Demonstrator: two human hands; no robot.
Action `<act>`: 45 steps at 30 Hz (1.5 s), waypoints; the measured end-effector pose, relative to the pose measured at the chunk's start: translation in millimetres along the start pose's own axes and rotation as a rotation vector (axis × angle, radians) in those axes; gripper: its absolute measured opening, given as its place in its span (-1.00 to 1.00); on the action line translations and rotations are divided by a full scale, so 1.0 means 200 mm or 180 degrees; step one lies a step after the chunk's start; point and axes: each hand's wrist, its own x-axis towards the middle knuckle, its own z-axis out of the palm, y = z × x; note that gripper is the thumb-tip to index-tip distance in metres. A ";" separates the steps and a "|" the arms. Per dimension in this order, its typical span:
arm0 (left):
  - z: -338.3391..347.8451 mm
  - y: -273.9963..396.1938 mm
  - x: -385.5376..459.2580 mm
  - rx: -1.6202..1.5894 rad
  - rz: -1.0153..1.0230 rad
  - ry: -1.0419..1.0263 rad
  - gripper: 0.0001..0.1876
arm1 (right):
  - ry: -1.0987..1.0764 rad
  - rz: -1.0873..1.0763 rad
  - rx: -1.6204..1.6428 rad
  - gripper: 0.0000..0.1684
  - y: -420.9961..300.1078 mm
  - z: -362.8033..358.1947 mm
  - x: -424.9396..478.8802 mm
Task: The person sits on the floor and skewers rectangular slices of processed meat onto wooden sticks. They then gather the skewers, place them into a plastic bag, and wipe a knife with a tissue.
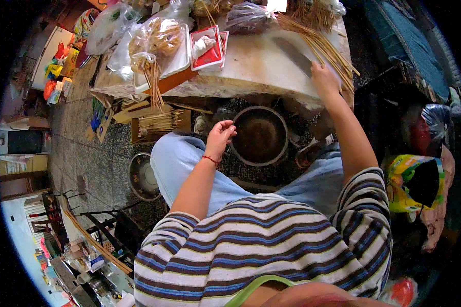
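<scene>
My right hand (324,80) is at the right part of the table (249,53), closed around the handle end of what looks like a knife (295,53). Its long, dark flat blade points away to the left above the tabletop and is somewhat blurred. Beside that hand lies a loose bundle of thin sticks (330,48), some reaching past the table's right edge. My left hand (219,136), a red string at its wrist, hovers near my knee with loosely bent fingers and nothing in them. A round, dark basin (259,136) stands on the floor between my legs.
On the table sit a plastic-wrapped bundle with sticks (151,69), a red and white tray (207,48) holding crumpled white material, and a tied plastic bag (249,17). A box of sticks (161,124) and a metal bowl (145,176) stand left; a yellow bag (399,184) is right.
</scene>
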 end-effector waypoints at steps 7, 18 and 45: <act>0.00 0.04 0.04 0.0122 -0.0097 -0.0153 -0.72 | -0.0051 -0.1004 -0.0067 -0.62 -0.30 0.02 0.28; 0.00 0.04 0.06 0.0265 -0.0227 -0.0191 -0.71 | -0.0010 -0.2152 0.0078 -0.61 -0.17 0.01 0.21; 0.01 -0.08 0.01 0.0333 0.0186 0.0053 -0.70 | 0.0286 0.0720 -0.0480 -0.63 0.18 -0.13 -0.46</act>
